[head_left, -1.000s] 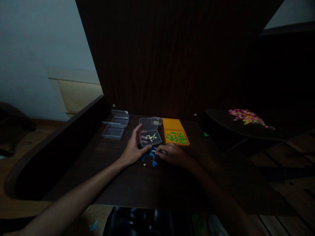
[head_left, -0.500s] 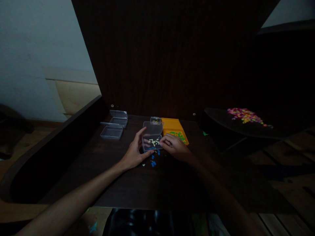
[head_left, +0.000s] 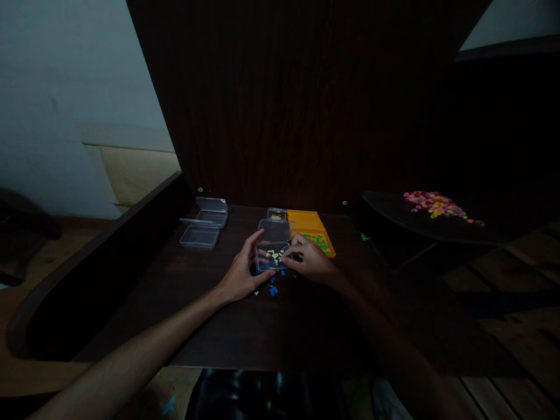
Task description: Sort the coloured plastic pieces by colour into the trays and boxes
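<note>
The left hand point(head_left: 240, 275) has hold of the clear box point(head_left: 273, 244), thumb at its near edge. From here, the box lies between both hands, long side running across from left to right, its right end beneath the right hand's point(head_left: 312, 259) bunched fingertips; whether those pinch a cream bit point(head_left: 275, 256), I can't tell.

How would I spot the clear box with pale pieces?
On the dark brown wooden table, find the left hand. It holds an open, clear, rectangular plastic box of small pale yellow pieces; the orange plastic box beside it holds green ones.
</note>
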`<state>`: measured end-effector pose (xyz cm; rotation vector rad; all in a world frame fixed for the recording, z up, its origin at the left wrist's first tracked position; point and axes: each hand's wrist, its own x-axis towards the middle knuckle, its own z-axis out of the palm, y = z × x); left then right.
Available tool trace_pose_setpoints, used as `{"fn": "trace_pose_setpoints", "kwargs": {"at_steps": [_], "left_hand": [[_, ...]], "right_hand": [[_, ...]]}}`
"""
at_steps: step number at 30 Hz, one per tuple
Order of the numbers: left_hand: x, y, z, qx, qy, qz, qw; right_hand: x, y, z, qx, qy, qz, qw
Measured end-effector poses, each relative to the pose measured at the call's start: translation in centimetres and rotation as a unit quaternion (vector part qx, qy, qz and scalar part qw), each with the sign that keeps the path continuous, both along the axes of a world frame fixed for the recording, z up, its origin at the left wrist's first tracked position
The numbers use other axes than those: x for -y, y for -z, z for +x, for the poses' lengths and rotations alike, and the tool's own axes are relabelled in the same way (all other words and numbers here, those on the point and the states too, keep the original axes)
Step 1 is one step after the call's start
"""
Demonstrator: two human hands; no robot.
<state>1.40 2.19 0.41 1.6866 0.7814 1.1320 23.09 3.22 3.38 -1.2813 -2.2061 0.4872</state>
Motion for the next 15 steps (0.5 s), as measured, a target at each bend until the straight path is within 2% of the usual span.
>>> {"fn": "trace_pose_setpoints", "kwargs": {"at_steps": [6, 15], "left_hand": [[-0.07, -0.02, -0.06, -0.001, -0.008, 0.006, 1.0], [0.03, -0.28, -0.12, 0.001, -0.003, 0.006, 1.0]], "right_hand": [[0.14, 0.17, -0.21, -0.002, 0.01, 0.019, 1.0], [0.21, 0.07, 0.01, 0.009, -0.009, -0.007, 1.0]]}}
